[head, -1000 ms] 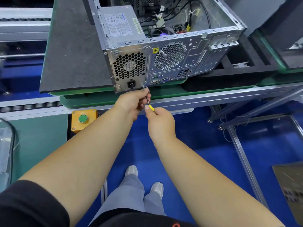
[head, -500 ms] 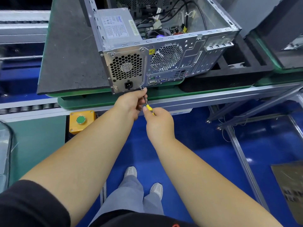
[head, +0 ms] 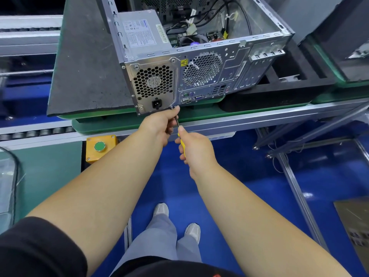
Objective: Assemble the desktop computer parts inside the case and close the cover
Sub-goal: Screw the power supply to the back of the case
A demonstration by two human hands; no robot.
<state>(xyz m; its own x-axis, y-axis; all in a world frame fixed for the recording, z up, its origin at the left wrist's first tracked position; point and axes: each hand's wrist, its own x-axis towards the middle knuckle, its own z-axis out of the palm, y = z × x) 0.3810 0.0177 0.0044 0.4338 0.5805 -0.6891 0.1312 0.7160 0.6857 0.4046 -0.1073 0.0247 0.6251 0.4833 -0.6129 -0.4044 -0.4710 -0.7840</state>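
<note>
An open silver computer case lies on its side on the bench, its rear panel facing me. The power supply sits in its left end, and cables and a board show inside. My right hand grips the yellow handle of a screwdriver. Its dark shaft runs up to the lower right corner of the power supply's rear plate. My left hand pinches that shaft near the tip, right under the case. The tip itself is hidden behind my fingers.
A dark grey panel lies flat left of the case on a green pallet. Black foam sits to the right. A yellow box with a green button hangs below the bench edge. Blue floor and my feet are below.
Both hands stay on the screwdriver at the same corner of the power supply. The view has shifted slightly; no clear movement of the tool shows.
</note>
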